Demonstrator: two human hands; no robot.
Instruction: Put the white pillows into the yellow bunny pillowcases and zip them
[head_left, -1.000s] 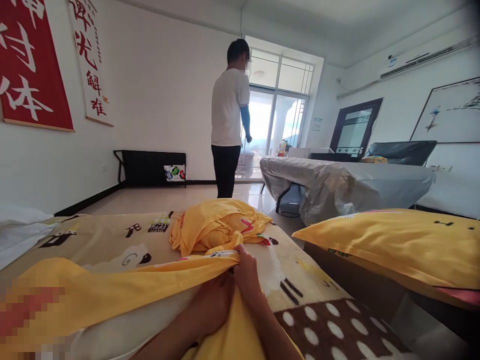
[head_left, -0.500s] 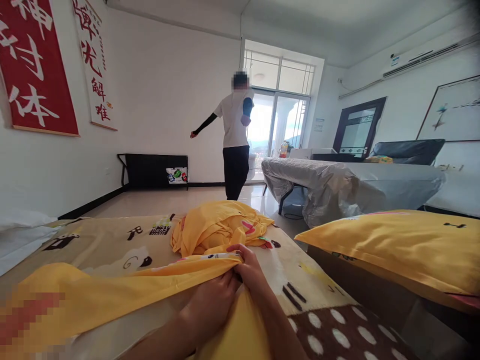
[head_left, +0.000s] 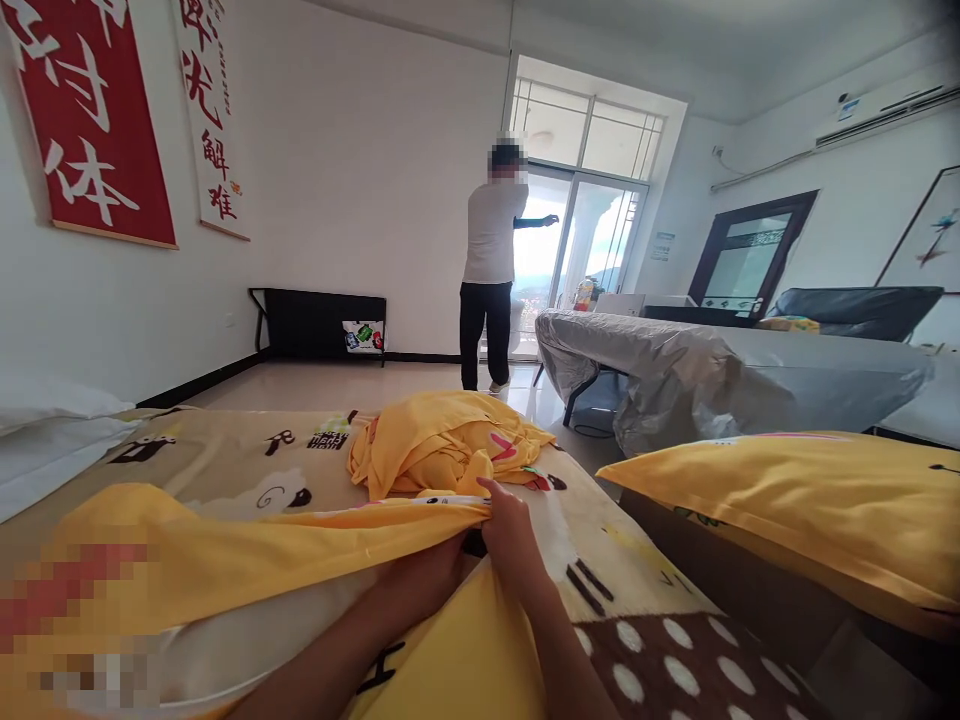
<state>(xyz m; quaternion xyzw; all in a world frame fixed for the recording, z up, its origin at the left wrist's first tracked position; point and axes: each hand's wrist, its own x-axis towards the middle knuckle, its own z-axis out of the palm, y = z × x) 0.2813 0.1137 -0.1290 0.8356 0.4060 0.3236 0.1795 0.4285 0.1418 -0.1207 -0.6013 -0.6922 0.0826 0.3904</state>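
Observation:
A yellow pillowcase [head_left: 300, 545] stretches from the lower left toward the middle of the view, with a white pillow [head_left: 277, 635] showing under its edge. My right hand [head_left: 510, 525] is closed on the pillowcase's gathered edge, index finger over the top. Beside it, my left hand [head_left: 442, 572] reaches in under the same edge; the cloth hides its fingers. More of the yellow cloth hangs between my forearms. Just beyond my hands lies a crumpled heap of yellow printed fabric [head_left: 442, 440].
Beneath everything spreads a beige blanket [head_left: 232, 450] with animal prints and a brown dotted part. At right lies a yellow-cased pillow [head_left: 810, 510]. Behind it stands a plastic-covered table [head_left: 675, 370]. A person [head_left: 491, 240] stands near the glass door. White bedding [head_left: 60, 440] lies at left.
My left hand has slid further under the pillowcase's edge, and its fingers are now hidden. My right hand keeps its hold. The person has lowered one arm and turned. The view has shifted slightly.

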